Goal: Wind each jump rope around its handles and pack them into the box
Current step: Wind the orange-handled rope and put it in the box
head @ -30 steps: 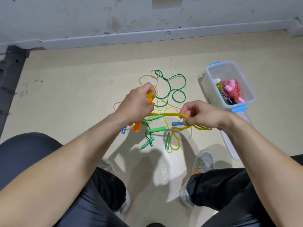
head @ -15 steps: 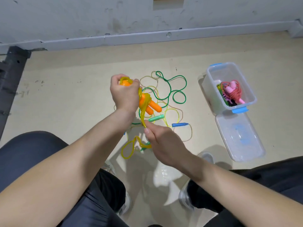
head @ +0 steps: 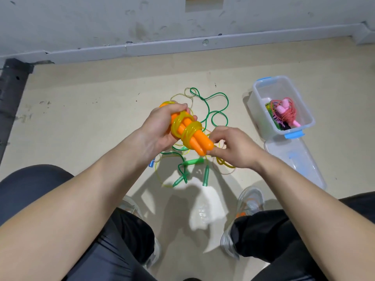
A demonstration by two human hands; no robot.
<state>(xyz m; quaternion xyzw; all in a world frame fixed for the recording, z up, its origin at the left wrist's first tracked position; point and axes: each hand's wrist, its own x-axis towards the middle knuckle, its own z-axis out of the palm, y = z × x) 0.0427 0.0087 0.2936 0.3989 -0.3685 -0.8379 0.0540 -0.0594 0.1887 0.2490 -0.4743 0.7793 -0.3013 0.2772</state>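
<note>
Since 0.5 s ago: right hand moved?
Yes. The right hand, gripping the yellow rope, has gone up and right, closer to the box, to the tips of the orange handles in the left hand.

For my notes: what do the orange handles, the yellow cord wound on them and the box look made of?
Orange handles: smooth moulded plastic, by the even colour and soft sheen. Yellow cord: translucent, glossy tubing, probably PVC or similar; the orange shows through it. Box: clear rigid plastic, its contents visible through the walls.
</note>
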